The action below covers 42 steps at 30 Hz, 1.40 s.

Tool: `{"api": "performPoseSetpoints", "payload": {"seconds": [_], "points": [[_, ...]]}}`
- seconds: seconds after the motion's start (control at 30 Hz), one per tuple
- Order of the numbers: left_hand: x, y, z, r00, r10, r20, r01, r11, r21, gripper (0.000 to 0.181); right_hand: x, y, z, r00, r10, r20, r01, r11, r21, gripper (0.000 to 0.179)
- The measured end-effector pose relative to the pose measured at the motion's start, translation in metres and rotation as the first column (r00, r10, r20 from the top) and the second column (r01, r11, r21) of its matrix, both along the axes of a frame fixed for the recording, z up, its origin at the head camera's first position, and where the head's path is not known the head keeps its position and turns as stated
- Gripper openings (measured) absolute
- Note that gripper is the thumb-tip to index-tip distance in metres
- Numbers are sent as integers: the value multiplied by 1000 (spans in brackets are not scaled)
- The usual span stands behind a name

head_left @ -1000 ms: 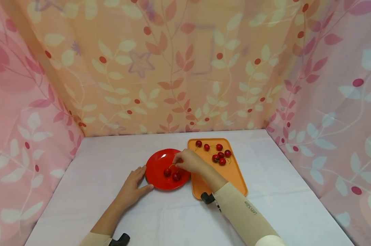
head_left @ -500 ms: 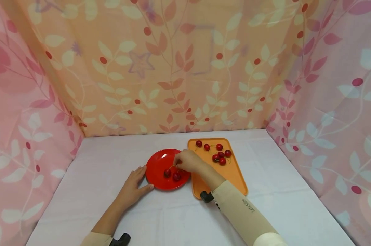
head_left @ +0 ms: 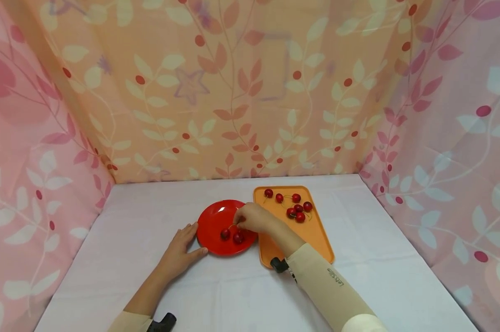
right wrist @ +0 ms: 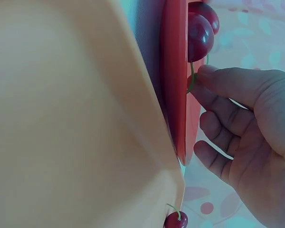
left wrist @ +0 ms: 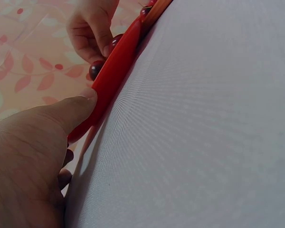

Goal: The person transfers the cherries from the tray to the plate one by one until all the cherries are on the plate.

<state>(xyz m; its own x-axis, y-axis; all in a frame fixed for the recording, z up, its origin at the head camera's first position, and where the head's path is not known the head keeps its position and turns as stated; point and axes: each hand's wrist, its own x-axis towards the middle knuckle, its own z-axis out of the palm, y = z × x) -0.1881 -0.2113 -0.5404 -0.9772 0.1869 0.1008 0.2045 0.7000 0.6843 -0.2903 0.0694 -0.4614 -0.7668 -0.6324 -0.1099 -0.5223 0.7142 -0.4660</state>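
Observation:
Two dark red cherries (head_left: 238,237) with green stems lie on a round red plate (head_left: 210,221). Over the plate's right side, my right hand (head_left: 254,217) pinches a cherry stem (right wrist: 192,78) between thumb and index finger; the other fingers are loosely bent. The cherries still appear to rest on the plate. My left hand (head_left: 182,251) touches the plate's left rim, thumb and fingers spread and fairly straight. In the left wrist view, the left thumb (left wrist: 80,107) lies against the plate's edge.
Right of the plate stands an orange rectangular tray (head_left: 312,240), bearing several cherries (head_left: 298,208) towards its far end. The plate's right rim sits close against the tray. A white cloth (head_left: 233,295) covers the table, and patterned curtains (head_left: 233,92) enclose the back and sides.
Almost nothing differs. The right hand stays over the plate with only a very slight shift, and the left hand keeps its place at the rim.

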Motion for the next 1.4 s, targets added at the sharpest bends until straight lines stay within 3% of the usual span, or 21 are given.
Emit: {"api": "performPoseSetpoints", "payload": {"seconds": [0.27, 0.5, 0.67, 0.77, 0.9, 1.13, 1.4], "points": [[2, 0, 3, 1000, -8, 2, 8, 1000, 13, 93, 5, 9, 5, 1000, -6, -24, 5, 999, -33, 14], [1, 1, 4, 1000, 0, 4, 0, 1000, 1, 93, 9, 25, 19, 997, 6, -76, -14, 995, -103, 16], [0, 2, 5, 1000, 8, 21, -8, 1000, -8, 93, 14, 43, 31, 995, -43, -88, 29, 988, -153, 18], [0, 1, 5, 1000, 2, 22, -2, 1000, -14, 93, 16, 55, 36, 988, -64, -138, 41, 985, -166, 16], [1, -1, 4, 1000, 6, 19, -6, 1000, -18, 93, 17, 66, 39, 978, -82, -193, 54, 988, -146, 12], [0, -1, 2, 1000, -2, -2, 2, 1000, -8, 92, 24, 87, 42, 974, -123, -190, 97, 985, -139, 13], [-1, 1, 3, 1000, 0, 3, 0, 1000, -12, 93, 37, 115, 40, 957, -118, -265, 84, 987, -137, 12]]}}
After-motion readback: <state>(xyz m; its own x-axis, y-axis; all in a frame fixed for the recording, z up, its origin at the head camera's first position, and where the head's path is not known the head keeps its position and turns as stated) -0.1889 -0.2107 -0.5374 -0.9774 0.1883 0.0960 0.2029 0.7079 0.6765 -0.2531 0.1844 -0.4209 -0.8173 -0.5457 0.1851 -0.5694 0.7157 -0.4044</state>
